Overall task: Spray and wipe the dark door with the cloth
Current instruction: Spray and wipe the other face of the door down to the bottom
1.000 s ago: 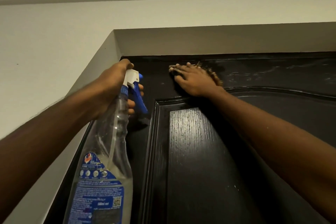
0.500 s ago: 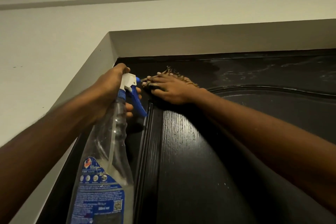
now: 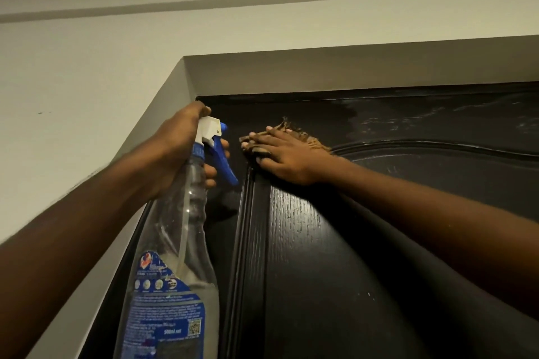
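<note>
Right now the wiping is the step in hand, and it sits high on the dark door (image 3: 320, 256), on the top rail close to its upper left corner. The right hand (image 3: 284, 156) lies flat with fingers straight, pressing the frayed brown cloth (image 3: 310, 139) against the wood just above the raised moulding (image 3: 250, 213) of the panel. Only the edges of the cloth show past the palm. The left hand (image 3: 180, 148) is curled round the neck of the spray bottle (image 3: 186, 242), with fingers by the blue trigger (image 3: 223, 160). The nozzle points at the door's left edge, just beside the right hand.

To do this well, I judge the pressure should be even across the whole palm, so the cloth drags with the hand instead of bunching under it. Pale smears (image 3: 408, 121) show on the rail to the right, so strokes ought to overlap and run along the rail into the very corner under the door recess (image 3: 291, 73). The groove of the moulding probably needs a fingertip wrapped in cloth. Any further spray is best kept short and aimed clear of the right hand, since the nozzle is so near it.
</note>
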